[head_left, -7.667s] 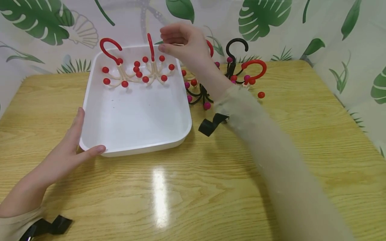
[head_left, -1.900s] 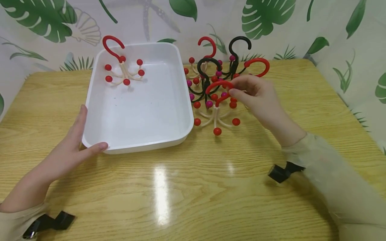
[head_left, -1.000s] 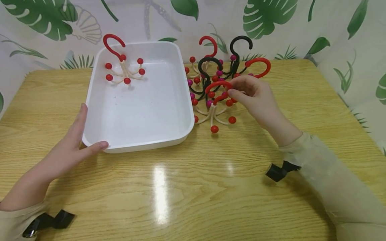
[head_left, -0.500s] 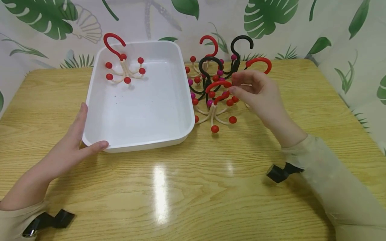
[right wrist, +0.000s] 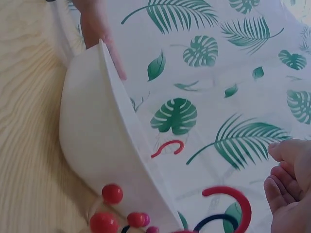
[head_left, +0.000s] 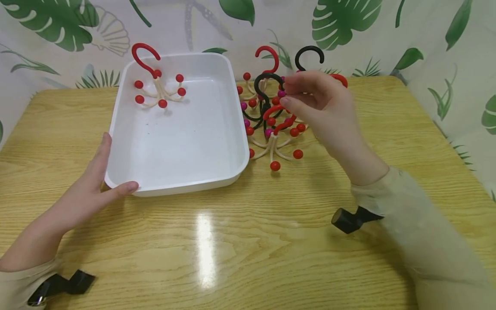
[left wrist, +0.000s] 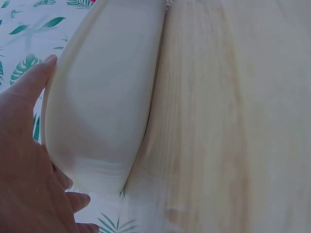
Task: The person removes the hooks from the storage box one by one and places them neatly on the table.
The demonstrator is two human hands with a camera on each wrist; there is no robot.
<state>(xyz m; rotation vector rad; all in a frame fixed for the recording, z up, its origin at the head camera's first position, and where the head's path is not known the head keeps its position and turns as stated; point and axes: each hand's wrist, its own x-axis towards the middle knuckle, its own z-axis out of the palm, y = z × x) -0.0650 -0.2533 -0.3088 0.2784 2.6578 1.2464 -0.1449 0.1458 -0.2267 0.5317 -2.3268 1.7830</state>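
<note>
My left hand holds the near left corner of a white plastic tray, thumb on the front rim and fingers along the left side. In the tray's far left part stands a hanger with a red hook and several cream prongs tipped with red balls. My right hand, fingers loosely bent and holding nothing, hovers above the hangers right of the tray. Below its fingers, a cream hanger stands nearest me, its red hook partly hidden by a fingertip. A black hanger with magenta balls stands just behind.
Farther back are another red-hooked hanger and a black-hooked one. Another red hook is mostly hidden behind my right hand. The wooden table ends at a leaf-patterned backdrop.
A second red hanger in the tray earlier is now on the table at right. My right hand has let go of its hook and moved up and slightly left. The left hand stays.
</note>
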